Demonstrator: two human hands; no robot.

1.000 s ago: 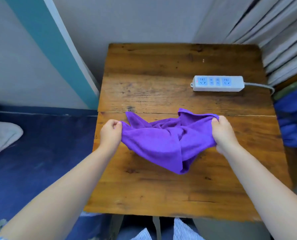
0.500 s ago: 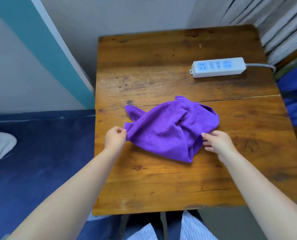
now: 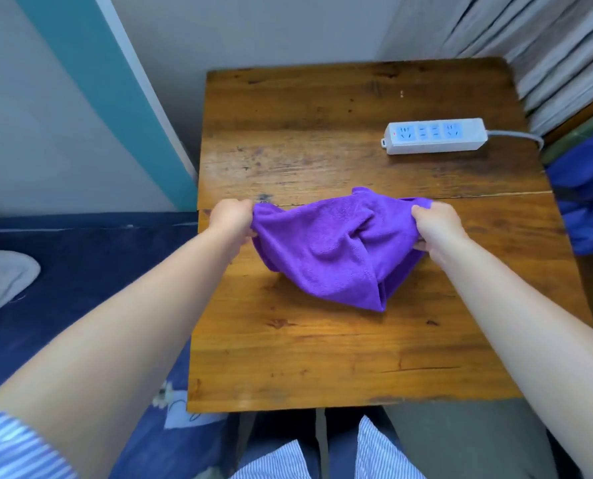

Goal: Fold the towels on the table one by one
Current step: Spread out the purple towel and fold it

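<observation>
The left hand (image 3: 232, 219) grips one bunched end of the purple towel (image 3: 333, 247) and the right hand (image 3: 435, 228) grips the other, so its long axis runs side to side between them, equally near both. The middle sags in crumpled folds over the desk (image 3: 322, 357); spreading it flat likely comes next.

No legible text, label, brand or number; power strip (image 3: 435, 135) shows only blue socket faces, markings too small to read.
</observation>
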